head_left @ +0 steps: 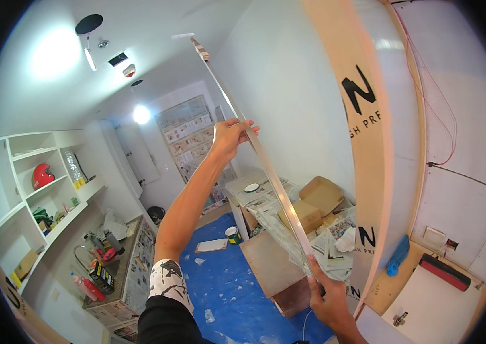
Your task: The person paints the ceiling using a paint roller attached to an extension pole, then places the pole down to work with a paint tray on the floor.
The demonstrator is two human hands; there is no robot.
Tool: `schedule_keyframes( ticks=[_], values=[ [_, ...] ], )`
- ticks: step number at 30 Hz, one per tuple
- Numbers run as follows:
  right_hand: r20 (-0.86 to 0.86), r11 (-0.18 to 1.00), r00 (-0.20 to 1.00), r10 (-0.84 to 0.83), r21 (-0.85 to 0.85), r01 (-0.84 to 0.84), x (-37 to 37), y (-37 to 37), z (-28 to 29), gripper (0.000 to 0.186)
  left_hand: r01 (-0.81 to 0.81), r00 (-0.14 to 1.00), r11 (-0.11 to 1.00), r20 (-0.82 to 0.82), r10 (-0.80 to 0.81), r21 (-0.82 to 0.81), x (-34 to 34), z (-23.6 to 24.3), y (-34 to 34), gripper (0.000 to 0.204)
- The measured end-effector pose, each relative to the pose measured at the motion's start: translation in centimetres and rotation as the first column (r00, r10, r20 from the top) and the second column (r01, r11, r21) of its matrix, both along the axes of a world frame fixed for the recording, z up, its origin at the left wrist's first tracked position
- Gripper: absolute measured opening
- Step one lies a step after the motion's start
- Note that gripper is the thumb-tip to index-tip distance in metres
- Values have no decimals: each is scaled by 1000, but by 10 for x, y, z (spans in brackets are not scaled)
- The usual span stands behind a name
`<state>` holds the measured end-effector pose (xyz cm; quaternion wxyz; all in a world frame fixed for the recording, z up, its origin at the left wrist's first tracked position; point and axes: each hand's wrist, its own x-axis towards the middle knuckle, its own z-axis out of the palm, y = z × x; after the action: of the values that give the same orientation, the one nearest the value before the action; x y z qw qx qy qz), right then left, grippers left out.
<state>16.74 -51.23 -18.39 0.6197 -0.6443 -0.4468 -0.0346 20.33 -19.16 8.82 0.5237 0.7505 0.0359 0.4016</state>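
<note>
My left hand (234, 135) is closed on the middle of a long, narrow metal pole (271, 178), with some fingertips showing beyond it. My right hand (332, 301) grips the pole's lower end, near the lower right. The pole rises at a slant toward the white ceiling (157, 40), and its top carries a wooden piece (202, 51) with what looks like a small brush or roller at a pale patch up there; the exact head is too small to make out.
A blue sheet (214, 292) covers the floor, with a paint can (232, 234) and white board (211, 245). Cardboard boxes (314, 203) and newspapers lie right of centre beside a tall printed board (369, 149). Shelves (48, 192) and a cluttered counter (125, 252) line the left; lamps hang overhead.
</note>
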Motion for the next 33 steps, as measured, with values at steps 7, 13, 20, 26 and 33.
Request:
schedule_keyframes(
  ticks=[7,13,20,26,33],
  values=[
    [0,996,997,81,25,-81,-12,40,9,45,-10,997,1000,82,9,5,-24,24,32,24],
    [91,986,994,68,143,-81,-22,22,5,47,-54,996,998,78,52,27,-41,42,-3,20],
    [124,976,992,9,214,-35,-50,-106,-49,46,0,997,995,81,-8,103,-87,12,-169,28],
    [69,998,996,-56,3,56,-102,-250,-143,33,162,987,977,-5,-163,135,-147,-27,-311,36],
    [80,995,991,-102,-10,104,-146,-388,-176,39,264,964,951,-33,-263,159,-201,-65,-433,39]
  ],
)
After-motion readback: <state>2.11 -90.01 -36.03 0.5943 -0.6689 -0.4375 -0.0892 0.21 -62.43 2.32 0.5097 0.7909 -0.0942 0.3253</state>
